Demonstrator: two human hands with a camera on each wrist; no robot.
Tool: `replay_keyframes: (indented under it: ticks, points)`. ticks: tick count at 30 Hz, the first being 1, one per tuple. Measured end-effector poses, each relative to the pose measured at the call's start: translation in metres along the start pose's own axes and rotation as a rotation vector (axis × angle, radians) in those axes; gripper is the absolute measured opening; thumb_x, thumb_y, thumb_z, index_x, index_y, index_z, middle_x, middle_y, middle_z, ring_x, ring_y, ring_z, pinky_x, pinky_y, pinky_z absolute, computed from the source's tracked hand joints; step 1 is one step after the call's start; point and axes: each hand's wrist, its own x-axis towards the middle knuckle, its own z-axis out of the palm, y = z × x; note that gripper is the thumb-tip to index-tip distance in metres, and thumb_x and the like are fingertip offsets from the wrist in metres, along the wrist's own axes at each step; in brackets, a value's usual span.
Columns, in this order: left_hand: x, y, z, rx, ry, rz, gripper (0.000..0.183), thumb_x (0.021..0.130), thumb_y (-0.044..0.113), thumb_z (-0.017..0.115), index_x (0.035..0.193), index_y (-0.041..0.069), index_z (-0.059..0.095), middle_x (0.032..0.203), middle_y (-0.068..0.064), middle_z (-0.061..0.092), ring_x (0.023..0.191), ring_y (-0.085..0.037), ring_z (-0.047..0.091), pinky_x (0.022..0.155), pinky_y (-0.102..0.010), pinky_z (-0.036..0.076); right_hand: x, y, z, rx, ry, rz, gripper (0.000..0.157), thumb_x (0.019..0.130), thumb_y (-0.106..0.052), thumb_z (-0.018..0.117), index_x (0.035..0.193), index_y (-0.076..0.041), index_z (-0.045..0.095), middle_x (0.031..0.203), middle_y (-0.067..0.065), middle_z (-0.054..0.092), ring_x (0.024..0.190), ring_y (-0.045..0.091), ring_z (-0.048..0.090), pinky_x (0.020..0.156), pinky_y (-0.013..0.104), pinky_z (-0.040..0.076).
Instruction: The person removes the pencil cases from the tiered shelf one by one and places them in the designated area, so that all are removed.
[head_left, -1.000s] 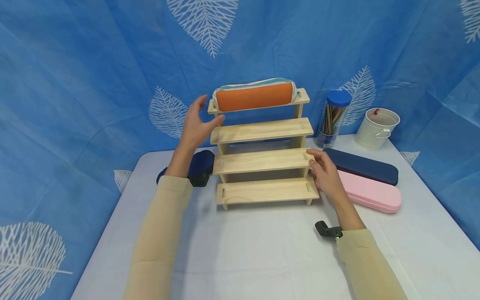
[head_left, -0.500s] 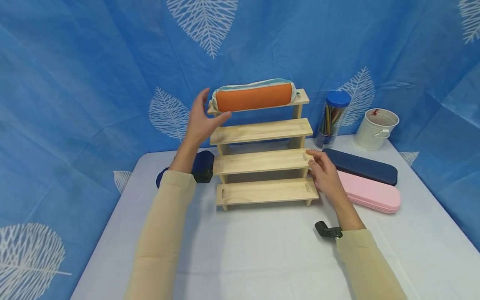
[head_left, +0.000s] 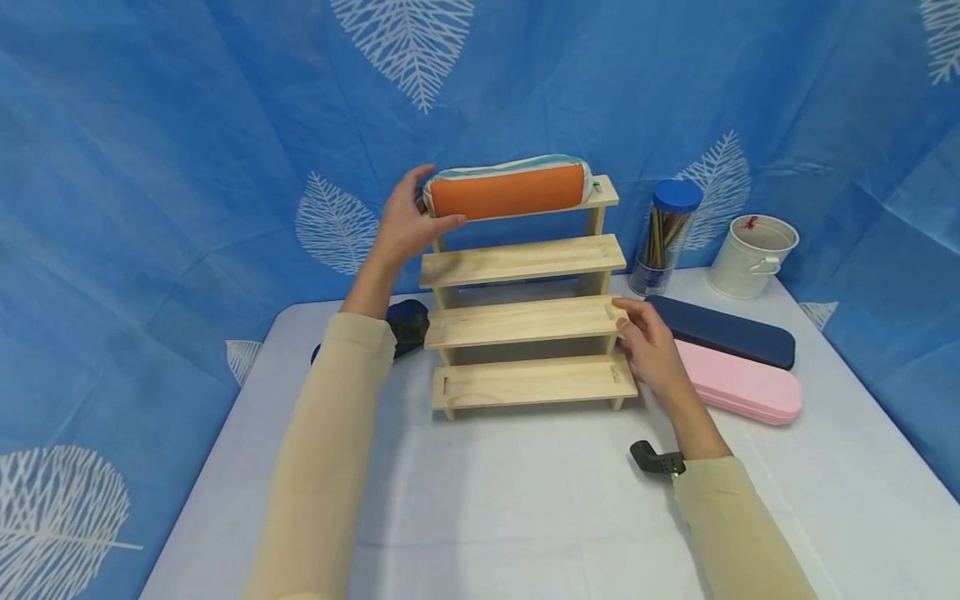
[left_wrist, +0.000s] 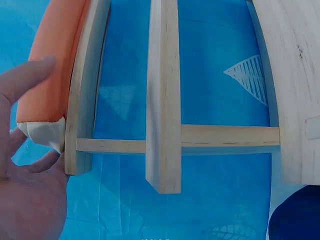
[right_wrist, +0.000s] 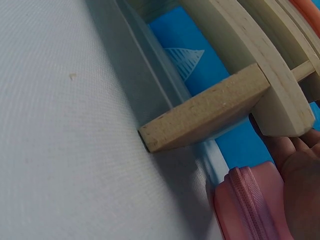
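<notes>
An orange pencil case [head_left: 513, 192] with white and blue stripes along its top lies lengthwise on the top tier of a pale wooden stepped shelf [head_left: 525, 322]. My left hand [head_left: 405, 225] is around the case's left end, thumb in front and fingers behind. From the left wrist, the thumb [left_wrist: 27, 80] overlaps the orange face, and fingers show by the white end [left_wrist: 44, 134]. Lower down on the right, my right hand [head_left: 651, 346] holds the shelf's side edge near the second tier from the bottom. Its fingers reach behind the wood [right_wrist: 287, 112] in the right wrist view.
Right of the shelf lie a navy case [head_left: 723, 333] and a pink zipped case [head_left: 738, 382]. Behind them stand a blue-lidded clear tube of pencils [head_left: 664, 237] and a white bucket [head_left: 752, 260]. A dark blue item [head_left: 408, 321] sits left of the shelf, partly behind my left arm.
My left hand has moved up and right, from beside the orange pencil case to around its left end. The right hand has stayed on the shelf's edge.
</notes>
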Motion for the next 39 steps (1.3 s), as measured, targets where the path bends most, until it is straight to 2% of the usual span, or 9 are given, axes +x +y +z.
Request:
replay_keyframes:
  ticks: [5, 9, 18, 25, 39]
  points:
    - [0.001, -0.003, -0.001, -0.072, 0.008, -0.008, 0.076, 0.080, 0.014, 0.080, 0.144, 0.016, 0.040, 0.144, -0.002, 0.039, 0.122, -0.017, 0.050, 0.093, -0.032, 0.047, 0.001, 0.001, 0.000, -0.011, 0.001, -0.003, 0.037, 0.103, -0.015, 0.043, 0.138, -0.003, 0.044, 0.137, 0.018, 0.046, 0.122, 0.030, 0.048, 0.093, 0.044, 0.046]
    - [0.001, -0.005, 0.000, -0.101, 0.044, -0.002, 0.071, 0.078, 0.012, 0.081, 0.139, 0.014, 0.045, 0.143, -0.002, 0.040, 0.119, -0.019, 0.054, 0.090, -0.033, 0.049, 0.001, 0.001, 0.000, 0.001, 0.001, 0.001, 0.037, 0.103, -0.013, 0.043, 0.138, -0.003, 0.044, 0.138, 0.018, 0.045, 0.123, 0.030, 0.047, 0.093, 0.045, 0.045]
    - [-0.003, -0.009, -0.002, -0.082, 0.111, 0.007, 0.063, 0.072, 0.016, 0.086, 0.125, 0.017, 0.052, 0.141, 0.000, 0.044, 0.115, -0.019, 0.055, 0.089, -0.035, 0.049, 0.001, 0.001, 0.001, -0.004, 0.000, 0.012, 0.037, 0.103, -0.013, 0.043, 0.138, -0.004, 0.044, 0.139, 0.018, 0.044, 0.125, 0.031, 0.046, 0.094, 0.045, 0.044]
    - [-0.006, -0.013, -0.004, -0.061, 0.121, 0.045, 0.060, 0.067, 0.023, 0.090, 0.112, 0.020, 0.050, 0.122, -0.002, 0.058, 0.098, -0.020, 0.057, 0.082, -0.037, 0.051, 0.002, 0.000, 0.001, 0.010, -0.004, 0.016, 0.037, 0.103, -0.013, 0.043, 0.138, -0.004, 0.044, 0.142, 0.017, 0.042, 0.126, 0.032, 0.044, 0.096, 0.048, 0.042]
    - [-0.021, -0.023, -0.015, -0.109, 0.148, 0.056, 0.060, 0.064, 0.025, 0.091, 0.109, 0.020, 0.051, 0.124, -0.002, 0.056, 0.098, -0.023, 0.059, 0.083, -0.038, 0.051, 0.003, 0.003, 0.000, 0.030, -0.008, -0.004, 0.037, 0.102, -0.013, 0.044, 0.137, -0.001, 0.044, 0.141, 0.017, 0.042, 0.125, 0.028, 0.046, 0.095, 0.047, 0.043]
